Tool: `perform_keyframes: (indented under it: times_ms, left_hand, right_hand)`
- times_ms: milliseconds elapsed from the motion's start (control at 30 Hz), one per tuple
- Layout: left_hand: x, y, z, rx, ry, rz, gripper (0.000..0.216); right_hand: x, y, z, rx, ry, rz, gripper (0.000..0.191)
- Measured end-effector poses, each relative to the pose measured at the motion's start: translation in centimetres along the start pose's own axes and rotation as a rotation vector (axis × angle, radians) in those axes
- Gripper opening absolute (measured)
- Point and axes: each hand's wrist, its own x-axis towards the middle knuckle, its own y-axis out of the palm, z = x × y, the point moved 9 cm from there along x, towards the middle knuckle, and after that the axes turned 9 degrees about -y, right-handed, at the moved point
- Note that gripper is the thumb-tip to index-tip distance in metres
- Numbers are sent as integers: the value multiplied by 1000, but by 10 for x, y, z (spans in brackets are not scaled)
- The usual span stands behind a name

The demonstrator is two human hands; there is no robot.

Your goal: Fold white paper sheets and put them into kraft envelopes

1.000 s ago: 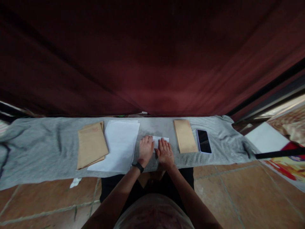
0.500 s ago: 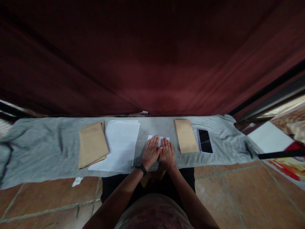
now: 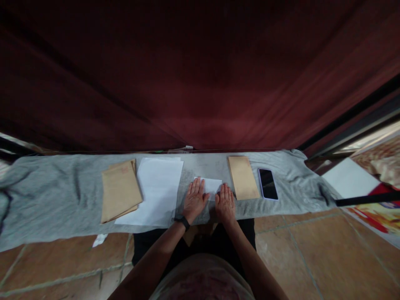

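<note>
A small folded white paper (image 3: 213, 186) lies flat on the grey cloth in front of me. My left hand (image 3: 194, 200) rests flat over its left edge, fingers stretched out and thumb toward the middle. At the right edge of that paper, my right hand (image 3: 225, 203) also lies flat with its fingers extended. Left of my hands are white paper sheets (image 3: 161, 187), partly covered by a few brown envelopes (image 3: 120, 189). To the right, close by my right hand, sits a brown envelope stack (image 3: 244, 178).
A phone (image 3: 268, 184) with a dark screen lies right of the envelopes. The grey cloth (image 3: 56, 200) covers the long narrow surface, with a dark red panel (image 3: 200, 104) rising behind it. A white scrap (image 3: 100, 239) is on the tiled floor. A black bar (image 3: 365, 199) stands at the right.
My hands have slid apart, left hand to the left and right hand to the right, so more of the folded paper shows between them.
</note>
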Motion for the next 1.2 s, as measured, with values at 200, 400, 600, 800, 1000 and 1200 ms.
perform_keyframes:
  times_ms: [200, 400, 600, 800, 1000, 1200]
  left_hand:
    - [-2, 9, 1, 106, 54, 35, 66]
    - [-3, 10, 3, 119, 67, 29, 66]
    - [0, 11, 1, 100, 23, 43, 66]
    - [1, 3, 0, 71, -16, 39, 61]
    - [0, -3, -2, 48, 1, 7, 61]
    - [0, -3, 7, 37, -58, -30, 59]
  right_hand:
    - [20, -4, 55, 226, -238, 54, 61]
    - [39, 22, 70, 327, -258, 143, 58]
    - [37, 30, 44, 204, -210, 141, 54]
    - [35, 32, 29, 78, -209, 136, 53]
    - [32, 28, 14, 9, -209, 117, 56]
    - [24, 19, -3, -49, -204, 76, 57]
